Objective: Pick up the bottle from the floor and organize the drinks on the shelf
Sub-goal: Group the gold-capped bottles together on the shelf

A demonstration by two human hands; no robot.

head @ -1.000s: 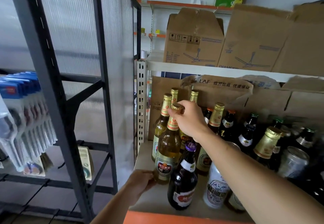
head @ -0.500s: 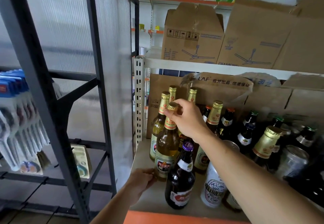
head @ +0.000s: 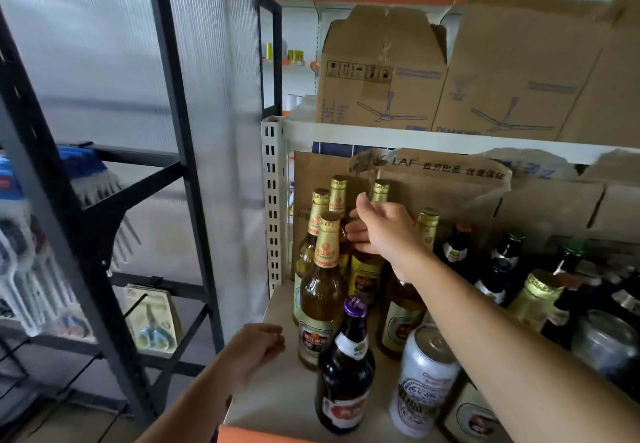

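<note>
Two-handed reach at the shelf (head: 277,394). Grasps with right grip (head: 384,231), fingers curled, the neck of a gold-capped bottle (head: 365,276) standing upright just behind the front amber bottle (head: 323,290). Rests left grip (head: 256,352), loosely curled and holding nothing, on the shelf edge just left of the amber bottle's base. Right of that bottle: dark bottle (head: 346,373), silver can (head: 422,383). Above: fan cartons (head: 381,72). Left: black rack (head: 176,96).

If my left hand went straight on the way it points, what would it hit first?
Probably the lower body of the front gold-capped bottle, just right of the left hand; the gap's depth is unclear.
</note>
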